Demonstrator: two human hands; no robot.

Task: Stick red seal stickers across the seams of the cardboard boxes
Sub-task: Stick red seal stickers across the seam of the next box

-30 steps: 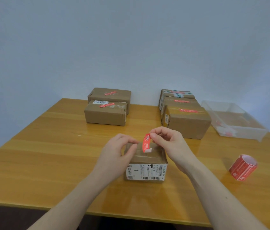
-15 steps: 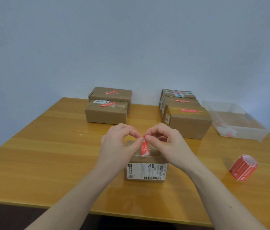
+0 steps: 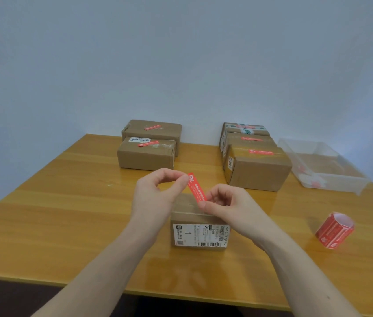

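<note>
Cardboard, paper stickers, clear plastic, varnished wood.
Table [image 3: 66,213]: orange-toned wood, glossy varnish, reflects arms near front edge. Near box [image 3: 194,216]: matt brown cardboard, shiny clear tape over the top, white paper label on front. Sticker [image 3: 196,186]: red, smooth, thin paper or film, can't tell which. Sticker roll [image 3: 334,229]: same red stock, slight sheen, white backing inside. Rear boxes [image 3: 146,154], [image 3: 258,170]: matt cardboard, tape patches glossy. Bin [image 3: 322,165]: clear plastic, smooth. Wall [image 3: 181,65]: matt, plain.
</note>
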